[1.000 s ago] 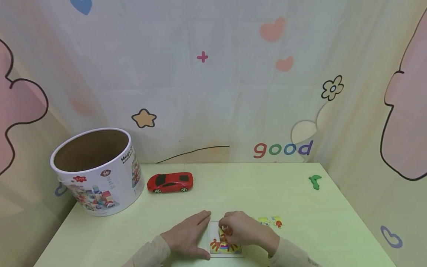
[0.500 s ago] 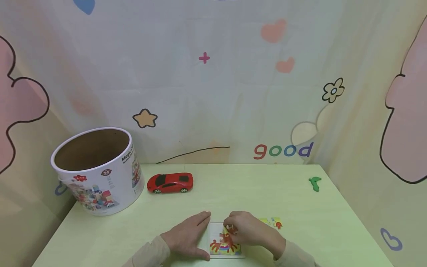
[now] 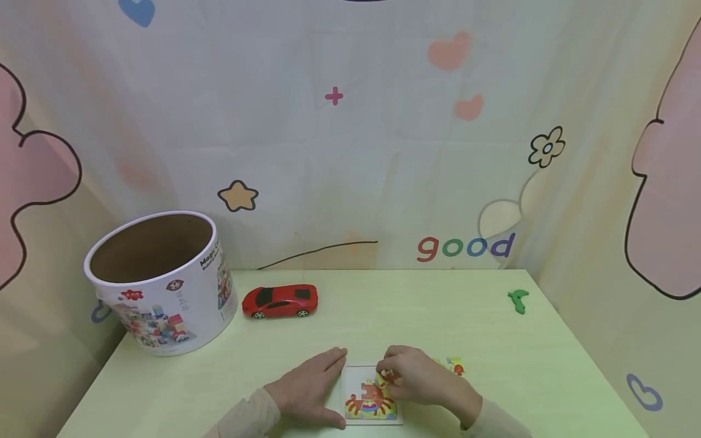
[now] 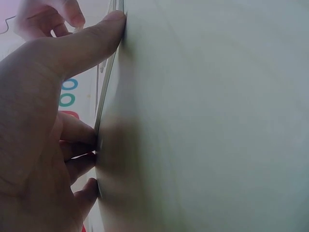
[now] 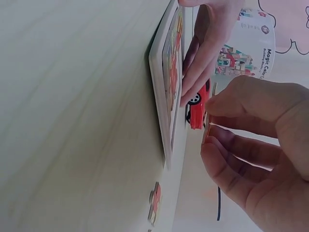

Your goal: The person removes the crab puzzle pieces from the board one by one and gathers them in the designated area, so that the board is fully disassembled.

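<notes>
At the bottom centre of the head view, a puzzle tray point(image 3: 372, 398) lies on the tabletop point(image 3: 383, 316). The left hand point(image 3: 309, 386) rests flat, fingers straight, against its left edge. The right hand point(image 3: 418, 380) pinches a puzzle piece point(image 3: 386, 375) just above the tray's upper right corner. The piece seems about to be fitted; it probably needs aligning and lowering flat.

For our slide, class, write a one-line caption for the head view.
Left hand steadies a puzzle board; right hand pinches a puzzle piece above it.
</notes>
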The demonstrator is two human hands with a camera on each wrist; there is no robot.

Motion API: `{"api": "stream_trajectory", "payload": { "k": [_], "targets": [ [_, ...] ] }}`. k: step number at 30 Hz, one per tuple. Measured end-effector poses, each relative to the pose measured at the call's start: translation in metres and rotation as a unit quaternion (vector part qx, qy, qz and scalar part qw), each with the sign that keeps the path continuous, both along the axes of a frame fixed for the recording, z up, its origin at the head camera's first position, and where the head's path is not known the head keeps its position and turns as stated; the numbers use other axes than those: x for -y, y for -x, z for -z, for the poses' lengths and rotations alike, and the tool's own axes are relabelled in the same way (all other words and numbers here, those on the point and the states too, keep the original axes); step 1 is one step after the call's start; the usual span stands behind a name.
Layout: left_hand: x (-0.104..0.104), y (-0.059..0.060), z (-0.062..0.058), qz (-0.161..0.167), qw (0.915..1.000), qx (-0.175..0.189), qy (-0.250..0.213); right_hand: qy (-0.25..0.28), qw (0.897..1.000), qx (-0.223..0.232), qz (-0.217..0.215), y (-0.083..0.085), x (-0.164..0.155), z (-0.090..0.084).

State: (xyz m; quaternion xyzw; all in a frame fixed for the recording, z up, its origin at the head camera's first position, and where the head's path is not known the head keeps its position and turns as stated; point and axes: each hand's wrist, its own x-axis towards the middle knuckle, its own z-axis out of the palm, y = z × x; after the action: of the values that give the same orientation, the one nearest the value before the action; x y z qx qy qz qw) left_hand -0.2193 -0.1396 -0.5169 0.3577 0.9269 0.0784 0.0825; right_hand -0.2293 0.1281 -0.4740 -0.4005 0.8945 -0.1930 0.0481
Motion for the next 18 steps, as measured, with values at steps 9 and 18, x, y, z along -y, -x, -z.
{"api": "stream_trajectory", "payload": {
  "k": [9, 18],
  "targets": [
    [-0.001, 0.0, 0.001, -0.003, 1.0, 0.004, 0.003, -0.005, 1.0, -0.006, 0.009, -0.003, -0.011, 0.001],
    [-0.001, -0.001, 0.0, 0.001, 0.9999, -0.008, 0.01, 0.013, 1.0, 0.002, 0.02, -0.007, -0.019, -0.001]
  ]
}}
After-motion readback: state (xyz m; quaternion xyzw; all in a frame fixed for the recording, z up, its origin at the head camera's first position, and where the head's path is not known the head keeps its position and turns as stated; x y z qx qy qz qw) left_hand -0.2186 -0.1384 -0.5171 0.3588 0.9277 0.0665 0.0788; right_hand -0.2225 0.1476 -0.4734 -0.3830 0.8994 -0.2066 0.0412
